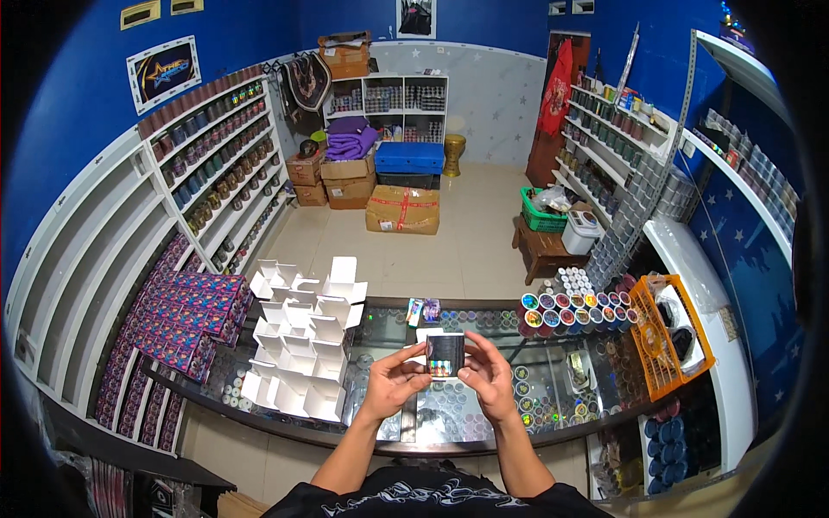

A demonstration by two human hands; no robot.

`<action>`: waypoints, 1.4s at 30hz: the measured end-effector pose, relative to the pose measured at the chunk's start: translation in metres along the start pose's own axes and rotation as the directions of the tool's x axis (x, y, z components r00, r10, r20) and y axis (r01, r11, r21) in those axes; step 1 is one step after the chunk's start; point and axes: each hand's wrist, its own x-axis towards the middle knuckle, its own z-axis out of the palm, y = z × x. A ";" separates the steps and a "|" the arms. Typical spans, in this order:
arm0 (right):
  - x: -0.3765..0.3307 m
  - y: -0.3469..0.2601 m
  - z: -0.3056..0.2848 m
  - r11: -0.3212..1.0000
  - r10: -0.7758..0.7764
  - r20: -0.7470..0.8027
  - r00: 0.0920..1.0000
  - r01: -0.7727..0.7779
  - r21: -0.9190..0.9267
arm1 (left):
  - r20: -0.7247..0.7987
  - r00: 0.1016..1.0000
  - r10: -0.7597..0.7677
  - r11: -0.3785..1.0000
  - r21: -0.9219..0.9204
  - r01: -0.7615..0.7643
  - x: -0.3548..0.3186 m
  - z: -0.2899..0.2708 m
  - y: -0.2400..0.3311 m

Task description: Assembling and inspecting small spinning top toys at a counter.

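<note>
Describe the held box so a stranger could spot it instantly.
Find the long glass-topped counter. Above it, the left hand and right hand hold a small box. Its dark face with a colourful patch near the bottom separates it from the open white boxes on the left.

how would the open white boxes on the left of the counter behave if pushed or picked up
The white boxes look like thin folded card, so they are probably light for their size. Their open flaps would likely bend if grabbed. Boxy and flat-sided, they would probably slide or tip, not roll.
</note>
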 end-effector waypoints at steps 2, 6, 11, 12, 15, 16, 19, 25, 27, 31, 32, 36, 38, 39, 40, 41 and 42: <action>0.002 0.001 0.003 0.996 0.024 -0.027 0.999 -0.021 0.086 | 0.027 0.999 -0.028 0.999 0.040 0.027 0.001 -0.005 -0.003; 0.004 0.010 -0.008 0.993 -0.070 -0.063 0.996 0.064 -0.094 | 0.028 0.999 0.025 0.962 0.272 -0.032 0.011 0.008 0.018; 0.004 0.005 -0.007 0.990 -0.059 -0.014 0.998 0.056 -0.129 | 0.020 0.999 0.028 0.984 0.175 -0.031 0.013 0.000 0.002; 0.004 0.003 -0.006 1.000 0.021 -0.025 0.999 -0.021 0.002 | 0.031 0.999 0.012 0.999 0.046 -0.013 0.012 -0.001 0.000; 0.005 0.001 -0.003 0.999 -0.009 -0.028 1.000 0.010 0.043 | 0.012 1.000 -0.009 0.993 0.121 0.007 0.012 0.002 0.001; 0.005 0.001 -0.002 0.999 -0.037 -0.038 0.999 0.037 0.006 | -0.015 1.000 -0.025 0.979 0.202 0.028 0.012 0.003 0.003; 0.002 0.009 0.000 0.989 -0.078 -0.108 0.991 0.063 -0.135 | -0.013 1.000 -0.007 0.917 0.398 0.011 0.013 0.012 0.014; 0.003 0.002 0.000 0.997 -0.076 -0.090 0.993 0.075 -0.019 | 0.031 0.999 0.031 0.998 0.058 -0.033 0.012 0.000 0.000; 0.005 -0.003 0.000 0.998 0.010 -0.039 0.999 -0.008 0.056 | 0.045 0.999 -0.004 1.000 -0.028 0.006 0.013 0.003 0.004; 0.003 0.010 -0.005 0.996 -0.065 -0.115 0.991 0.057 -0.065 | 0.006 0.996 0.090 0.955 0.282 -0.088 0.015 0.004 0.006; 0.003 0.014 -0.006 0.988 -0.078 -0.112 0.991 0.062 -0.139 | -0.010 0.997 0.076 0.935 0.349 -0.067 0.014 0.008 0.010; 0.000 0.011 -0.001 0.984 -0.104 -0.085 0.991 0.090 -0.150 | -0.042 0.996 0.081 0.963 0.262 -0.068 0.012 0.006 0.002; 0.001 0.010 -0.002 0.996 -0.085 -0.053 0.995 0.082 -0.040 | -0.040 0.998 0.039 0.999 -0.013 -0.040 0.011 0.004 0.003; 0.002 0.009 -0.001 0.996 -0.085 -0.052 0.995 0.083 -0.039 | -0.041 0.998 0.040 0.999 -0.013 -0.040 0.011 0.004 0.003; 0.002 0.006 0.002 0.999 -0.033 -0.028 0.999 0.034 0.028 | -0.043 0.999 0.025 0.999 -0.037 -0.027 0.010 0.004 0.003; 0.002 0.003 0.004 0.995 0.017 -0.002 1.000 -0.017 0.094 | -0.046 0.999 0.009 0.998 -0.062 -0.012 0.009 0.003 0.004; 0.003 0.003 0.007 0.997 -0.015 -0.043 0.999 0.018 0.069 | -0.044 0.999 0.007 0.998 -0.062 -0.010 0.009 0.004 0.004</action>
